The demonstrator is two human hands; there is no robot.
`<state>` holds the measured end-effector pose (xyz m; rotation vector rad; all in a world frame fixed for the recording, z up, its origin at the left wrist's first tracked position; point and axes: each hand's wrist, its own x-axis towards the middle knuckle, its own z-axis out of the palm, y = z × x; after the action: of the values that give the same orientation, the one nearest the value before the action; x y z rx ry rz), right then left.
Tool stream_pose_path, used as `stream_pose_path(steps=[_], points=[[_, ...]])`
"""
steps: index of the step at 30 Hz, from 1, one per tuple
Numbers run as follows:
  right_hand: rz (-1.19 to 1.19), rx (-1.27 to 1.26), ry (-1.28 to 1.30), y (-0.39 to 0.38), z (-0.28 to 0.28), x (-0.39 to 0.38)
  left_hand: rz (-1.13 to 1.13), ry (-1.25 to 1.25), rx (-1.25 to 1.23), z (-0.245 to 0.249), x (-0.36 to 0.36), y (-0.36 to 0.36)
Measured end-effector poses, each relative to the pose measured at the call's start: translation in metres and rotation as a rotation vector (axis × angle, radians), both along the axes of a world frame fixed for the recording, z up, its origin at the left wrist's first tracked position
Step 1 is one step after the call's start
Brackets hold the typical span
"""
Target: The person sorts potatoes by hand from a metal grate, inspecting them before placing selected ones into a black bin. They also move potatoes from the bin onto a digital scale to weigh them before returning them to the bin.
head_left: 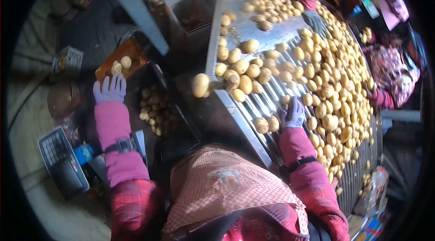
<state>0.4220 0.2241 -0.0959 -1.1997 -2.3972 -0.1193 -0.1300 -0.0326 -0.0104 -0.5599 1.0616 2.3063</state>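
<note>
My left hand (110,89), in a pale glove, reaches out to the left with its fingers spread. Just beyond the fingertips, two potatoes (126,62) show over an orange-brown tray (107,65). My right hand (294,114), gloved too, rests over the metal rollers (253,113) of a sorting table, fingers stretched forward. Potatoes (261,125) lie close to its left side, and a broad heap of potatoes (337,100) spreads to its right. One large potato (200,85) appears beyond the table's left edge, apart from both hands.
Below the left arm's reach is a dark container with potatoes (156,109). A scale (63,161) stands at far left, and a slanted metal post (133,7) rises nearby. Across the table, a co-worker's gloved hand (314,21) touches the potatoes; another person (392,73) is at right.
</note>
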Motion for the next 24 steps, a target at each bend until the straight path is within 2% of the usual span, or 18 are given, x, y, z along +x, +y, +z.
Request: stream_pose_path(steps=[1,3,4,5,6,8,9,10,12,13,14,15,17,18,20,21,23,24], points=[[0.001,-0.003,0.007,-0.001,0.001,-0.002,-0.031,0.009,0.002,0.001,0.009,0.006],[-0.021,-0.032,0.034,0.001,-0.005,-0.001,-0.308,0.035,0.057,0.010,0.037,0.018],[-0.020,-0.043,0.047,0.000,-0.005,0.000,-0.378,0.024,-0.008,0.017,0.056,0.031],[-0.016,-0.053,0.063,-0.001,-0.001,-0.002,-0.655,0.050,0.339,0.007,0.065,0.038],[-0.018,-0.051,0.068,0.000,-0.002,-0.002,-0.719,-0.020,0.294,0.028,0.096,0.060],[-0.020,-0.070,0.106,0.000,-0.002,-0.004,-1.077,0.663,0.034,0.037,0.155,0.087],[-0.017,-0.083,0.124,-0.001,-0.001,-0.002,-1.129,0.511,-0.044,0.035,0.188,0.093],[-0.007,-0.084,0.131,-0.002,0.003,-0.003,-1.422,0.715,0.017,0.038,0.208,0.101],[-0.011,-0.092,0.159,-0.003,0.008,-0.005,-1.658,0.790,0.035,0.032,0.252,0.114],[-0.022,-0.090,0.179,-0.004,0.008,-0.006,-1.659,0.403,-0.113,0.006,0.275,0.125],[-0.037,-0.109,0.197,-0.007,0.013,-0.007,-1.678,0.421,0.016,0.014,0.289,0.127],[-0.022,-0.100,0.218,-0.006,0.012,-0.008,-1.636,0.726,-0.004,0.018,0.308,0.136],[-0.025,-0.142,0.228,-0.010,0.016,-0.008,-1.679,1.464,-0.222,0.033,0.318,0.156],[-0.047,-0.194,0.207,-0.013,0.017,-0.007,-1.689,1.470,-0.227,0.030,0.323,0.162],[-0.039,-0.218,0.239,-0.014,0.019,-0.007,-1.231,2.107,-0.580,0.017,0.327,0.176],[-0.036,-0.233,0.259,-0.016,0.022,-0.007,-1.232,2.114,-0.596,0.009,0.326,0.187],[-0.035,-0.262,0.281,-0.015,0.023,-0.007,-1.075,1.929,-0.875,-0.005,0.316,0.211],[-0.034,-0.249,0.287,-0.014,0.020,-0.007,-1.072,1.932,-0.898,-0.008,0.314,0.221]])
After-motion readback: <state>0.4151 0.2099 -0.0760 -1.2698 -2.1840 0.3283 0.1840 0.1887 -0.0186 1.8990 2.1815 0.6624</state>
